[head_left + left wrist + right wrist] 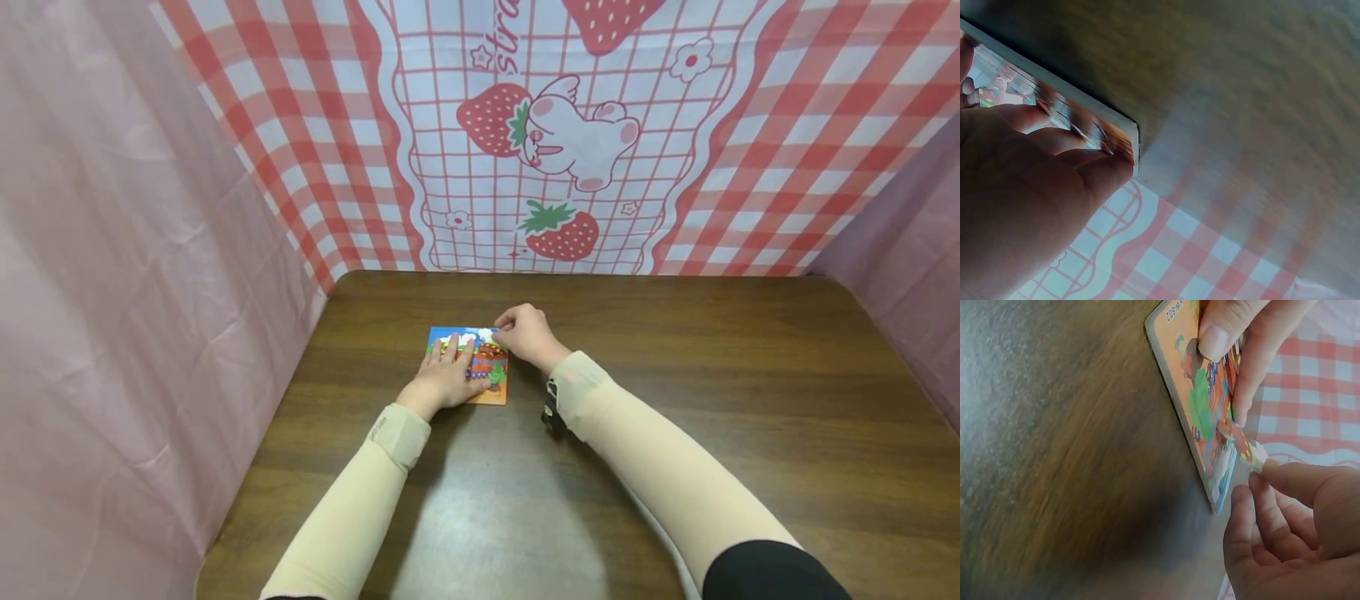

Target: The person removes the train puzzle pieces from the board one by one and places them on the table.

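A thin, brightly coloured puzzle board (491, 398) lies on the table, with a blue top and an orange bottom. My left hand (444, 382) rests on its left part with the fingers spread, covering much of the picture. Over the upper right of the board, my right hand (530, 337) pinches a small puzzle piece (1244, 447) between thumb and finger. In the right wrist view this piece is tilted up, one end close to the board's surface; whether it touches cannot be told. The left wrist view shows the left fingers along the board's edge (1110, 119).
The brown wooden table (712, 400) extends well to the right of the board. A red-checked cloth with strawberries (562, 142) hangs behind its far edge. Pink curtain fabric (150, 292) hangs on the left. A dark wrist camera (553, 412) sits under the right wrist.
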`<state>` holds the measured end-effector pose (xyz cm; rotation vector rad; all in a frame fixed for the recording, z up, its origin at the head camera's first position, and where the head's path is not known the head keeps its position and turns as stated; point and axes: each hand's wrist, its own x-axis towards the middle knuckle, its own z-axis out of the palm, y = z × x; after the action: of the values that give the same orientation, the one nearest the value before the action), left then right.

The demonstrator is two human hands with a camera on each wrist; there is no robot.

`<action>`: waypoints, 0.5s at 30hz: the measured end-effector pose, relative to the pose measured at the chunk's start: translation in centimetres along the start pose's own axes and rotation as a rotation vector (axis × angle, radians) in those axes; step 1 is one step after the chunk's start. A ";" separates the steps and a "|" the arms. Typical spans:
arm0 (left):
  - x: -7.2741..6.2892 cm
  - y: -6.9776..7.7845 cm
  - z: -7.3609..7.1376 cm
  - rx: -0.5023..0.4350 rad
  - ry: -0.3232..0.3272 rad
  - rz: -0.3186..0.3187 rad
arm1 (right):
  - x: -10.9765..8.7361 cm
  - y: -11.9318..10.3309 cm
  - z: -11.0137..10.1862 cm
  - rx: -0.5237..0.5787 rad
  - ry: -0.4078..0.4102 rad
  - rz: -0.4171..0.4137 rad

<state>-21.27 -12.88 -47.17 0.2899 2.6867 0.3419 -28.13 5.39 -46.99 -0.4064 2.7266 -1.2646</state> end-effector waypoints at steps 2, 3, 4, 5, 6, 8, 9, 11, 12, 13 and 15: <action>0.0 -0.1 0.1 0.003 -0.003 -0.001 | -0.1 0.1 0.0 -0.001 -0.004 0.005; 0.1 -0.1 0.1 0.005 -0.003 -0.001 | -0.1 0.2 -0.1 -0.002 -0.007 0.005; 0.0 -0.1 0.1 0.007 -0.004 -0.002 | -0.1 0.2 -0.1 -0.003 -0.009 0.003; 0.0 -0.1 0.1 0.008 -0.004 -0.003 | -0.2 0.3 -0.1 -0.003 -0.010 0.002; 0.0 -0.2 0.1 0.010 -0.003 -0.003 | -0.2 0.3 -0.2 0.000 -0.013 -0.002; 0.0 -0.2 0.1 0.012 -0.001 -0.003 | -0.2 0.5 -0.3 0.010 -0.017 -0.015; 0.0 -0.1 0.1 0.014 0.001 -0.004 | -0.3 0.5 -0.4 0.019 -0.020 -0.019; 0.0 -0.1 0.1 0.017 0.005 -0.003 | -0.3 0.6 -0.5 0.033 -0.021 -0.026; 0.0 -0.1 0.1 0.019 0.006 -0.002 | -0.4 0.7 -0.7 0.042 -0.020 -0.029; 0.0 -0.1 0.1 0.020 0.008 -0.002 | -0.4 0.8 -0.8 0.046 -0.018 -0.029; 0.0 0.0 0.1 0.024 0.009 -0.002 | -0.5 1.0 -1.0 0.052 -0.012 -0.028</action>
<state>-21.23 -12.91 -47.25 0.2941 2.7011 0.3109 -28.01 6.91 -47.05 -0.4470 2.6806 -1.3319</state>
